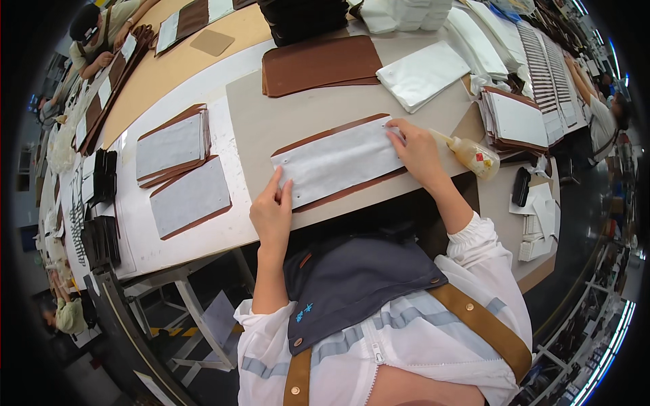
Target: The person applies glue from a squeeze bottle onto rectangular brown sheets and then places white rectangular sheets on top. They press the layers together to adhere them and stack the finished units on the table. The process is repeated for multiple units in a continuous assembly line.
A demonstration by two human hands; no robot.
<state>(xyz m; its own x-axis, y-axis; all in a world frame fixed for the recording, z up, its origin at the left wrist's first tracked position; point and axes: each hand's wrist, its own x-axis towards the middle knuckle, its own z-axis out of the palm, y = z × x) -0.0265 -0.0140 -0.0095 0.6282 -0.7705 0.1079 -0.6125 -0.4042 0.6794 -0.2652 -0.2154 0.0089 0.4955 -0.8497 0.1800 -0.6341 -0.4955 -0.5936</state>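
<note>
A white rectangular sheet [342, 162] lies over a brown leather-like panel [359, 190], whose brown edges show along its far and near sides. The sheet has small holes near its corners. My left hand [270, 213] grips the left end, finger and thumb on the sheet's edge. At the far right corner, my right hand [416, 150] pinches the sheet between thumb and fingers. Just right of that hand is a squeeze bottle [476, 159] of yellowish liquid, tilted, its nozzle toward the hand.
Brown panels [321, 64] are stacked beyond the sheet, beside white sheets [423, 74]. White-topped brown pieces [172, 149] lie at left; another stack [514, 120] is at right. A black object [521, 187] rests near the right edge. Other people [101, 37] work around the table.
</note>
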